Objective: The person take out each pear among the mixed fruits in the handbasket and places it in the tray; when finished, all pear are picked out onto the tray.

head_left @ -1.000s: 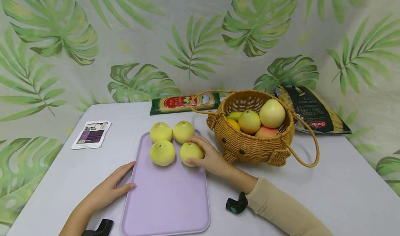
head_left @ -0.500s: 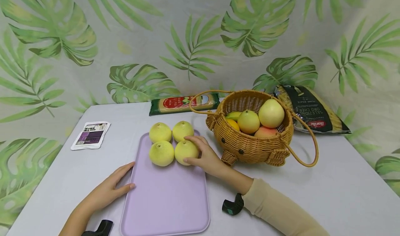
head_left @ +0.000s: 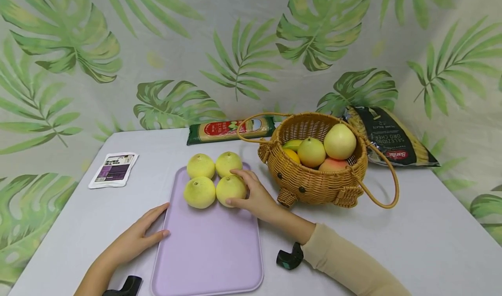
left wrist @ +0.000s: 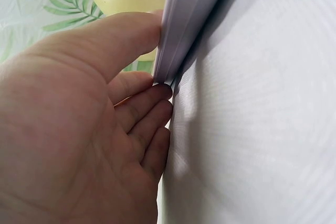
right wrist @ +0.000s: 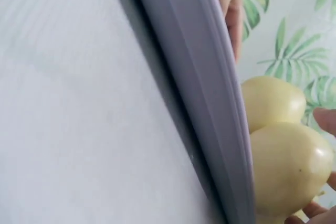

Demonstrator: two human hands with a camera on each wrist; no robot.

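Note:
On the lilac tray (head_left: 208,252) stand several round yellow fruits in two rows. My right hand (head_left: 255,198) holds the front right yellow fruit (head_left: 229,191), thumb at its near side and fingers over its far right. That fruit sits right against the front left fruit (head_left: 200,192). Behind them are the back left fruit (head_left: 201,166) and the back right fruit (head_left: 228,163). My left hand (head_left: 135,239) rests at the tray's left edge, fingers extended. The left wrist view shows its thumb (left wrist: 131,35) touching the rim, with the other fingertips low beside it.
A wicker basket (head_left: 321,185) with fruit inside stands right of the tray, its handle (head_left: 395,187) reaching out to the right. Behind lie a green-and-red packet (head_left: 231,130) and a black pasta bag (head_left: 396,139). A white-and-purple pouch (head_left: 113,169) lies at left.
My right hand has slid the front right fruit left, closing the gap to the front left fruit, which has also shifted slightly left. My left hand has stayed at the tray edge.

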